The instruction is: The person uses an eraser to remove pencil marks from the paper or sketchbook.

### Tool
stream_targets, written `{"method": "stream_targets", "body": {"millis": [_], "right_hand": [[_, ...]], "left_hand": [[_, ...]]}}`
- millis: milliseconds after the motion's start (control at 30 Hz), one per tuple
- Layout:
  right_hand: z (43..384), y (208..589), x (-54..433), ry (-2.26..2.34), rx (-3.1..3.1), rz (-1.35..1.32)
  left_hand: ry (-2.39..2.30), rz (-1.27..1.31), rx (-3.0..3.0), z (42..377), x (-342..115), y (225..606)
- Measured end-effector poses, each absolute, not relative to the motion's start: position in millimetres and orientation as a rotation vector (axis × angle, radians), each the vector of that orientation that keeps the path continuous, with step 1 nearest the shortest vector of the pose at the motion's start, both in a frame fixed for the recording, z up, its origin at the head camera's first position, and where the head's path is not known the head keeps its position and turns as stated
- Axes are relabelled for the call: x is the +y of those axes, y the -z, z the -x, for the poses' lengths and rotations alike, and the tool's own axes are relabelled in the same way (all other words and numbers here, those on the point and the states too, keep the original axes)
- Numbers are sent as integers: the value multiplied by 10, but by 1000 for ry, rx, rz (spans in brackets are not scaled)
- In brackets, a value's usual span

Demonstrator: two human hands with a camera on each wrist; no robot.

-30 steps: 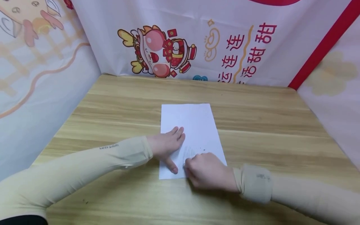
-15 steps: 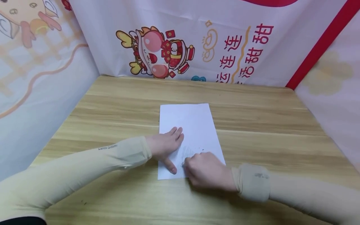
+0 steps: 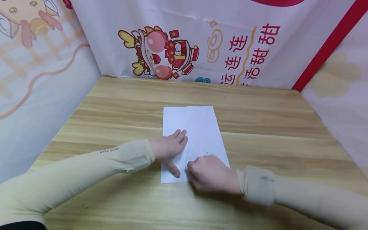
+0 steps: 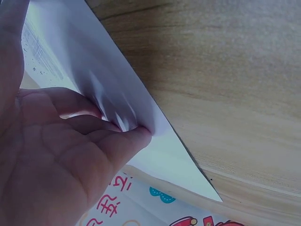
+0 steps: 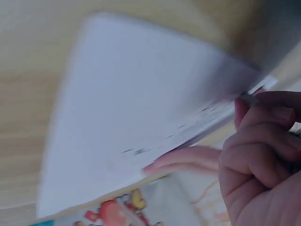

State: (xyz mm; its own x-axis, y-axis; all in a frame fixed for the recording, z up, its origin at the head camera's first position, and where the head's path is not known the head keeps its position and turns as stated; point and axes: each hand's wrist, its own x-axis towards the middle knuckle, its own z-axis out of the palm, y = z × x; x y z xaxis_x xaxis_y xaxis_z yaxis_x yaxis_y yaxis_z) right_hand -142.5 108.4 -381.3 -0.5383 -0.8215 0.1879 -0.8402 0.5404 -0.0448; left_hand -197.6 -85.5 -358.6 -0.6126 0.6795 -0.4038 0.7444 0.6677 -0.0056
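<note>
A white sheet of paper (image 3: 189, 119) lies on the wooden table. My left hand (image 3: 170, 148) rests on its left part with fingers straight and thumb spread apart. At the lower middle of the sheet, my right hand (image 3: 211, 175) is curled and pinches a small pale eraser (image 5: 249, 98) between thumb and fingers. Most of the eraser is hidden by the fingers. Grey pencil shading (image 3: 189, 155) shows on the paper between the two hands. Dark crumbs (image 5: 137, 151) are scattered beside it, seen in the right wrist view.
The wooden table (image 3: 273, 115) extends around the sheet on all sides. A few dark specks (image 3: 84, 207) lie at its front left. Behind it hangs a white printed cloth (image 3: 178, 19) with a cartoon figure and red characters; more cloth covers both sides.
My right hand makes small shifts with the eraser at the same spot, and the shading beside it looks a little different. My left hand stays in place on the paper.
</note>
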Motion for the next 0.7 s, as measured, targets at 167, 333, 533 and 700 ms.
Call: {"method": "stream_targets", "body": {"millis": [167, 333, 533, 700], "right_hand": [[1613, 3825, 1220, -190, -2706, -1288], [1467, 3831, 1121, -161, -2623, -1405], [1427, 3792, 1093, -203, -2646, -1404], [1509, 3799, 1134, -140, -2652, -1314]], "left_hand": [[241, -1132, 2519, 1974, -857, 3560], [251, -1114, 2509, 1967, -875, 3565], [249, -1133, 2517, 1973, -886, 3564], [246, -1136, 2520, 1967, -887, 3567]]}}
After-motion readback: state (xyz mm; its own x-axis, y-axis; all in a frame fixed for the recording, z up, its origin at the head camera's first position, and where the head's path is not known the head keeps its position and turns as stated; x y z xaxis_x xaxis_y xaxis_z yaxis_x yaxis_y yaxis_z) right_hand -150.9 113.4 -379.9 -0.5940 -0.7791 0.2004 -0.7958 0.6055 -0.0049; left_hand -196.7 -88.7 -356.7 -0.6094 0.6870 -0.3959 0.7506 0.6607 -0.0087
